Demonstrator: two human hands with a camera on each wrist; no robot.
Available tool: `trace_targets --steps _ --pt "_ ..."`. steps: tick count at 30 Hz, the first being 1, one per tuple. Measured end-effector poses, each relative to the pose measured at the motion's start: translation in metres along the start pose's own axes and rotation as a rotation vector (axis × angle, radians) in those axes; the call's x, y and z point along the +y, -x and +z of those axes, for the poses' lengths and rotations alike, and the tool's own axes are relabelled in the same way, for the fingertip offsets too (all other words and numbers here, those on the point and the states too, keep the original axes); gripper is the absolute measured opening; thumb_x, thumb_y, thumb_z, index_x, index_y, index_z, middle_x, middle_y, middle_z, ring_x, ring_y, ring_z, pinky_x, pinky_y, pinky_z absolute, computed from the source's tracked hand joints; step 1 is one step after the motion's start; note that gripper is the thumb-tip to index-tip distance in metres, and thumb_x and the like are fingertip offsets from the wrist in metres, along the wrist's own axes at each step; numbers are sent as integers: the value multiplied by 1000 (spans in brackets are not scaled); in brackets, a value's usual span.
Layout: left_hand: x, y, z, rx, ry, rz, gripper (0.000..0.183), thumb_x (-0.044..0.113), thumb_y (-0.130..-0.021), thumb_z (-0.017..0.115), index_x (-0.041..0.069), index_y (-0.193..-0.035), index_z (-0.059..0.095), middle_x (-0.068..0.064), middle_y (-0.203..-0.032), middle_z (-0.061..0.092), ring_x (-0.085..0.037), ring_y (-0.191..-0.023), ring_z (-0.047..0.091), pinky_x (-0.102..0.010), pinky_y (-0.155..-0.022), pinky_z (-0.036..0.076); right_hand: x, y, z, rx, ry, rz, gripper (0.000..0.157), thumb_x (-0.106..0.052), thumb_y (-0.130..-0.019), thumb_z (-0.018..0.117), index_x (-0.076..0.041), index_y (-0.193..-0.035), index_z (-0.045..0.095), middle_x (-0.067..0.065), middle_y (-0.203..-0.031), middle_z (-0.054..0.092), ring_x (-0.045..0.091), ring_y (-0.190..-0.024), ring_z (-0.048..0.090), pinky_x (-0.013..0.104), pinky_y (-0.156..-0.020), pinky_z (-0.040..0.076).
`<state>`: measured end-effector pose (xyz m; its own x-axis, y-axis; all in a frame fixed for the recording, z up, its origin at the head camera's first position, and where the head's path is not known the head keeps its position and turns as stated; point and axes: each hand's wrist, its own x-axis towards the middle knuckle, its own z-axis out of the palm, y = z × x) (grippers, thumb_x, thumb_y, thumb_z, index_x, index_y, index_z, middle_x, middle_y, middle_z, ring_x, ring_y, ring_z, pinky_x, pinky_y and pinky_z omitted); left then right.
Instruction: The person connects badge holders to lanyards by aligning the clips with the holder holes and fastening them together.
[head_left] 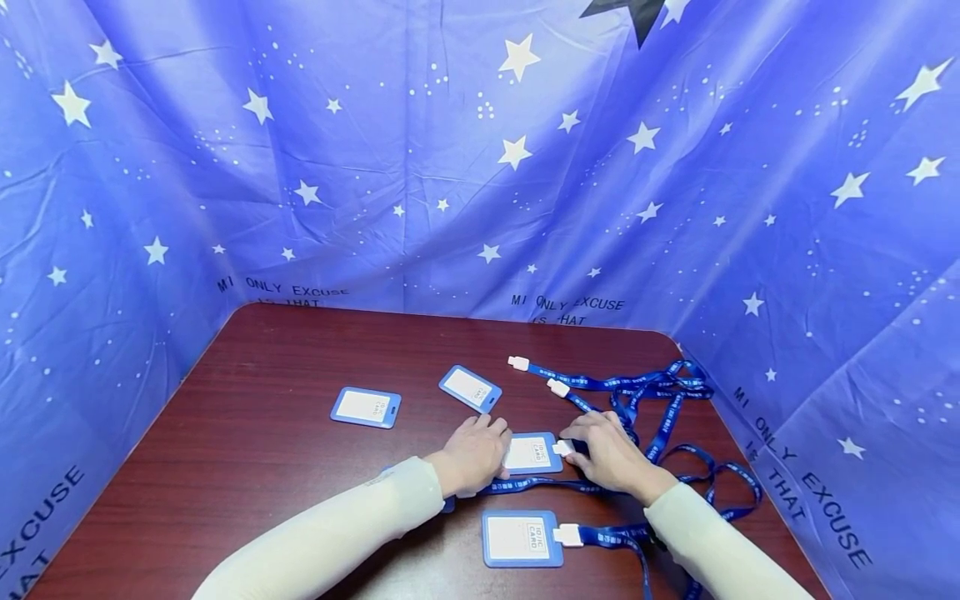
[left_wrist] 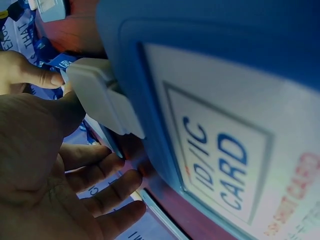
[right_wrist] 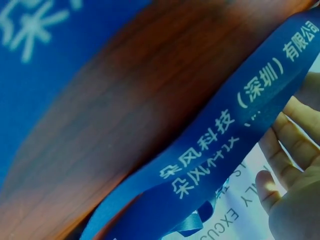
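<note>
Blue plastic borders the flat card holder with a white "ID/IC CARD" insert (head_left: 528, 452) lying between the two hands on the dark red wood-grain desk (head_left: 247, 367). At its left end, the left hand (head_left: 472, 452) grips it with thumb and fingers, partly covering that end. At its right end, the right hand (head_left: 611, 450) pinches a small white plastic clip (head_left: 562, 448), half hidden by those fingers; the right wrist view cuts off their tips.

Beyond the holder and to its left lie two matching bare holders (head_left: 366, 407). Nearer than it is a holder joined to a blue printed ribbon lanyard (head_left: 522, 538), which passes under the right forearm. To its near left, the left forearm covers most of another holder (head_left: 448, 505), only blue corners showing. Further right of it, blue lanyards (head_left: 663, 433) overlap too much to count; two loose white clips (head_left: 558, 387) lie beyond it.
</note>
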<state>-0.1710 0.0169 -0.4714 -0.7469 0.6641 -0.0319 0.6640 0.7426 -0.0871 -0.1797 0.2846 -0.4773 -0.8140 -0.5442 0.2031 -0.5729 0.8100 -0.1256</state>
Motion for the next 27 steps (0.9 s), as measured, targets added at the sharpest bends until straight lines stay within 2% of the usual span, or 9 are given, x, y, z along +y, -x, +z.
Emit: trace_targets --steps 9,20,27 --pt "-5 3 -2 39 53 -14 64 54 -98 62 10 -144 57 -1 -132 58 -19 -115 55 -35 -106 46 -1 1 -2 21 -12 36 33 -23 -88 82 -7 -116 77 5 -112 74 25 -112 63 53 -99 42" --pt "-12 11 -4 88 102 -22 62 51 -100 60 8 -144 56 -4 -135 59 -20 -123 55 -36 -111 43 -1 -1 1 141 -12 18 31 -22 -88 83 -5 -113 78 5 -109 75 24 -107 63 49 -95 43" --pt "-21 20 -4 138 102 -23 61 52 -100 60 7 -142 58 -5 -131 61 -21 -119 56 -38 -111 43 -1 -2 1 193 -23 34 33 -23 -87 83 -5 -114 77 7 -109 75 26 -106 63 50 -93 42"
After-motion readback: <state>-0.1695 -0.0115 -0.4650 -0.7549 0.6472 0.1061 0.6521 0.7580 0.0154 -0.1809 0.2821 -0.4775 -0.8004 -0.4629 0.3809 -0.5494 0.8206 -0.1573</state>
